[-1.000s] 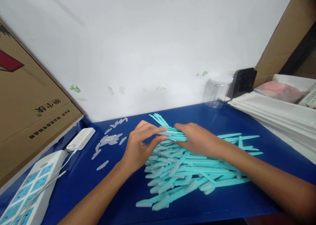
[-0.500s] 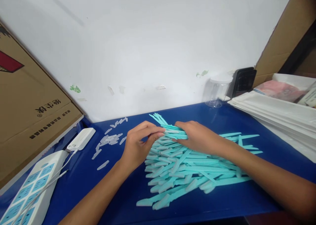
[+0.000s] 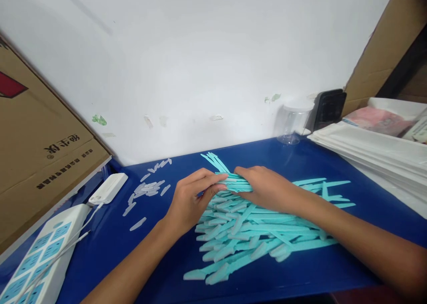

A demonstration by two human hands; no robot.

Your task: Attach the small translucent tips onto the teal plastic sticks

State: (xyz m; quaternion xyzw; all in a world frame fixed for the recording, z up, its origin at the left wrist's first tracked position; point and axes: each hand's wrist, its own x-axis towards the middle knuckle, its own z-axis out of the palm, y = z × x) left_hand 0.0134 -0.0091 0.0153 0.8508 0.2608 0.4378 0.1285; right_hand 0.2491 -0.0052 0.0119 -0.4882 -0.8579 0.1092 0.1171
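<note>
A pile of long turquoise plastic sticks [image 3: 253,226] lies spread on the blue table [image 3: 160,268]. My right hand [image 3: 267,189] rests on top of the pile and clasps a bundle of these sticks. My left hand [image 3: 191,202] meets it from the left, its thumb and fingers pinching the pale capped end of one stick in that bundle. Several small pale caps [image 3: 148,189] lie scattered on the table to the left of my left hand.
A white power strip [image 3: 36,255] and a white adapter [image 3: 108,188] with a cable sit at the left. A cardboard box [image 3: 40,148] stands beyond them. At the back right are a clear jar [image 3: 293,124], a black device [image 3: 328,109] and stacked white packets [image 3: 370,153].
Both hands stay at the top of the pile. My left fingers have shifted slightly along the stick's end, and the view has tilted a little.
</note>
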